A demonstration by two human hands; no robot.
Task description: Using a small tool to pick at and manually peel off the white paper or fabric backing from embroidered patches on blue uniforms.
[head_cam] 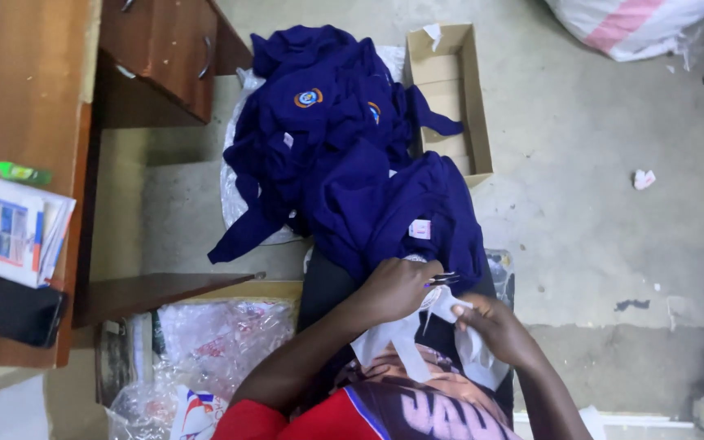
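white sack point(637, 24): cut off by top edge | phone point(6, 310): cut at left | left hand point(397, 289) grip: perhaps small snips, blurred

My left hand point(397, 289) sits curled in a loose fist just above my lap, knuckles up, fingers folded tight around a thin tool whose tip pokes out to the right. The left forearm runs up from the lower left, bare below a red sleeve, elbow bent. My right hand point(490, 326) lies just beside and slightly below it, palm turned inward, thumb and fingertips point(459, 314) pinched together on a scrap of cloth. The right forearm comes in from the lower right. The two hands nearly touch.
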